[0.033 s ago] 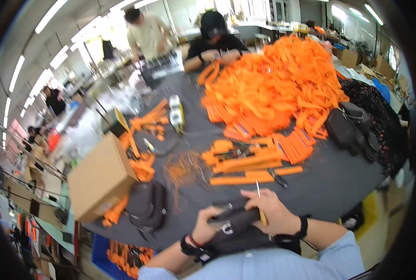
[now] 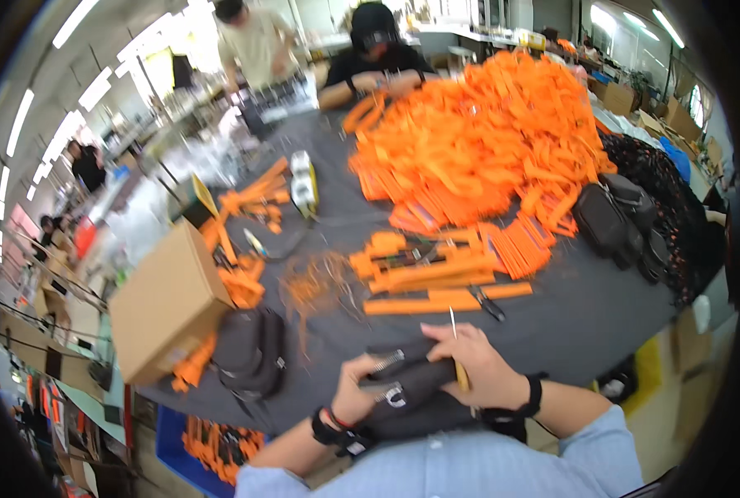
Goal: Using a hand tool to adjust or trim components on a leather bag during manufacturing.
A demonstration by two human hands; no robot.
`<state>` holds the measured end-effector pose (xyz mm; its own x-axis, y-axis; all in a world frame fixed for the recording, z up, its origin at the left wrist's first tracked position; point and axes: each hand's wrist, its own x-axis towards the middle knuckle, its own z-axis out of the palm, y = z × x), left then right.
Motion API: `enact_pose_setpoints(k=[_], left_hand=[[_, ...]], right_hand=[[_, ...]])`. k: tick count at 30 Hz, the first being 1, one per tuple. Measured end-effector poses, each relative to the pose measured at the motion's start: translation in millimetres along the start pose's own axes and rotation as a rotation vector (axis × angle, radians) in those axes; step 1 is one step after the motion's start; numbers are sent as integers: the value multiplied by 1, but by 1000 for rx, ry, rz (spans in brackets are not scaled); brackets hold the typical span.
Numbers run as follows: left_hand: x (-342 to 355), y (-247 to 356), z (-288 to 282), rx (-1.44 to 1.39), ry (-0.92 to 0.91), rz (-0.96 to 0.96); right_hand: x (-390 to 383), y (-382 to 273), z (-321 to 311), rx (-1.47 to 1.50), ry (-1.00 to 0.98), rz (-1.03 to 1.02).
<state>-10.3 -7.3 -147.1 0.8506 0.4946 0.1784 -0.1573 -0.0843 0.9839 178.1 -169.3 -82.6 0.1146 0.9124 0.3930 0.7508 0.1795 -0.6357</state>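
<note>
A small black zippered bag (image 2: 424, 383) lies before me at the table's near edge. My left hand (image 2: 357, 388) grips its left end, beside a zip and a metal ring. Across the bag's right side rests my right hand (image 2: 482, 365), its fingers closed round a pointed tool (image 2: 461, 378) with a yellow handle. The tool's thin metal shaft sticks up past the fingers; its exact kind is unclear. Just beyond the hands lie flat orange straps (image 2: 407, 306) and a pair of black-handled snips (image 2: 488, 305). Another black bag (image 2: 250, 353) sits to the left.
A huge heap of orange straps (image 2: 461, 141) covers the far right of the table, with black bags (image 2: 606, 220) beside it. At left a cardboard box (image 2: 167, 303) stands tilted. Loose orange threads (image 2: 316, 282) lie mid-table. A co-worker (image 2: 376, 58) sits opposite; another person stands behind.
The whole view has shifted slightly, so the table's things appear a little higher and further left. Both hands keep the same hold on the bag and the tool.
</note>
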Motion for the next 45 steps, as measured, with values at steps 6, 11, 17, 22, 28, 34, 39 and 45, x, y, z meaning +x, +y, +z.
enact_pose_setpoints(k=[6,11,17,22,28,34,39,45], left_hand=[[5,-4,2,90,-30,200],[-3,-5,1,180,-72,258],[-3,-1,7,160,-66,289],[-4,1,12,162,-44,146],[-2,-2,15,127,-55,139],[-2,-6,11,97,-40,120],[-1,-8,12,59,-36,148],[-3,-13,14,20,-23,228]], right_hand=[[-9,-4,4,-47,42,-30],[-25,-2,16,-34,79,-37],[-33,-15,14,-190,115,-98],[-31,-7,16,-226,110,-298],[-27,2,14,-197,80,-356],[-26,4,12,-237,137,-444],[-23,5,13,-170,138,-416],[-22,6,12,-97,105,-366]])
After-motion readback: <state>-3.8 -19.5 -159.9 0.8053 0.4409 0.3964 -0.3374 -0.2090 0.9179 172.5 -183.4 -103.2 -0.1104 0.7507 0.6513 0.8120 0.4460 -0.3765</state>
